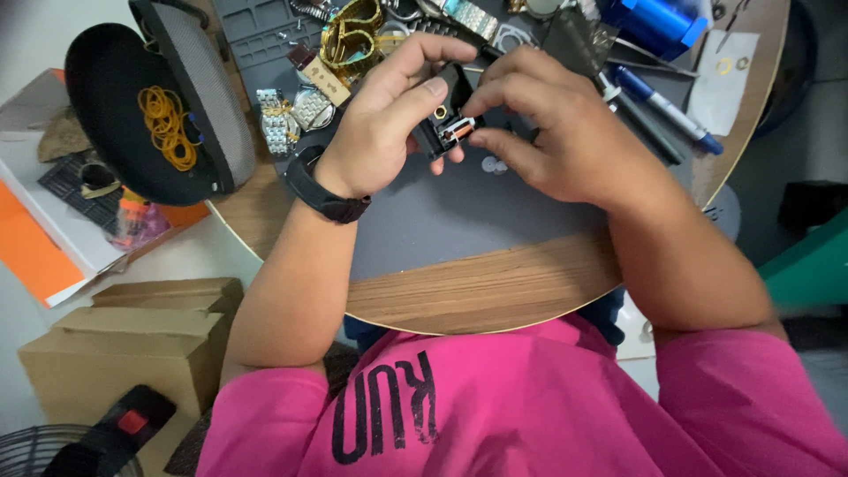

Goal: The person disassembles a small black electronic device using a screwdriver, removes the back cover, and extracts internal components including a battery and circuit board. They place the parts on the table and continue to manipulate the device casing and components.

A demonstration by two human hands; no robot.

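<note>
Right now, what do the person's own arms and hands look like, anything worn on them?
Both forearms are bare. The left hand has a black band, like a watch strap, round its wrist. The right hand shows no ring, glove or band. Short bright pink shirt sleeves cover the upper arms.

Counted on and around the round wooden table (495, 291)

Two hands: left hand (384, 132) and right hand (552, 132), sharing one small black holder (449, 119). One black wristband (322, 190). One grey work mat (459, 212). One open black case (159, 106) with one bunch of yellow rubber bands (166, 124). Two blue pens (667, 110). One gold watch band (352, 40). At least two silver watch bands (284, 119). Two cardboard boxes (132, 344). One pink shirt (530, 406).
</note>
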